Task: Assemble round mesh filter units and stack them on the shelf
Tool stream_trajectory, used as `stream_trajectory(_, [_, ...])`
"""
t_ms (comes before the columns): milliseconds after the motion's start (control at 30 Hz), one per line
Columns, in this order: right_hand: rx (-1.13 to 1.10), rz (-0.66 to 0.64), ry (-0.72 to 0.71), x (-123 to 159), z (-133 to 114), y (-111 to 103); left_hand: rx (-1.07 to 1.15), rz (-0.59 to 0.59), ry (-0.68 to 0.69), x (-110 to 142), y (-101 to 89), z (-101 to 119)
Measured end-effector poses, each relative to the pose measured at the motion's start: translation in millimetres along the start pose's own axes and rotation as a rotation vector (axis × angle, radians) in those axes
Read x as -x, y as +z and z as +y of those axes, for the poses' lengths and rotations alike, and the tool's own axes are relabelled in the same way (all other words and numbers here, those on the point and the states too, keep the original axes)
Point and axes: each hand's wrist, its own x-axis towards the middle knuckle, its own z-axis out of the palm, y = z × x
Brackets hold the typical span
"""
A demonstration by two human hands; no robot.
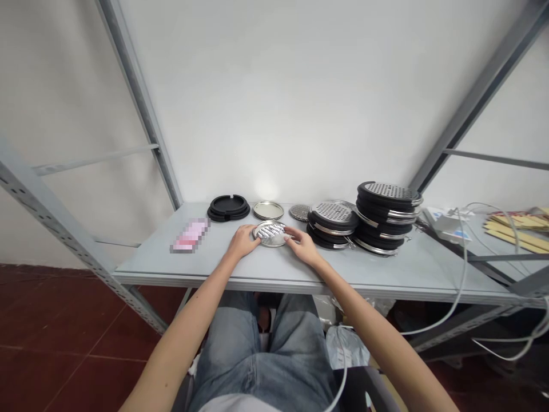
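Observation:
A round, shiny metal plate (274,240) with a raised rim and a textured silvery part lies near the middle of the grey table. From the left, my left hand (243,240) has its fingers closed on the rim. On the opposite side my right hand (302,246) grips the same plate, thumb toward its face. Just behind it are a plain round metal tray (268,210) and a small perforated metal disc (299,212). Right of my right hand stands a short stack of black rings with perforated metal discs (333,214).
A taller similar stack (384,220) stands farther right. Black rings (229,207) lie at the back left, near a blurred pink thing (191,234). Grey shelf posts (141,103) flank the table (171,274). A white cable (461,286) hangs over the front edge at right, beside yellow strips (517,233).

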Motion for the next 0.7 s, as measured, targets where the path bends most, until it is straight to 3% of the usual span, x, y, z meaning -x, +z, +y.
stream_trajectory(133, [0.086, 0.083, 0.01, -9.1, 9.5, -1.1, 0.034, -0.006, 0.006, 0.3, -1.4, 0.7])
stream_trajectory(367, [0.174, 0.099, 0.023, -29.7, 21.3, 3.5, 0.038, -0.014, 0.035, 0.3, -2.6, 0.1])
stream_trajectory(700, [0.36, 0.107, -0.013, -23.5, 27.7, 5.0, -0.043, -0.038, 0.076, 1.3, -3.0, 2.5])
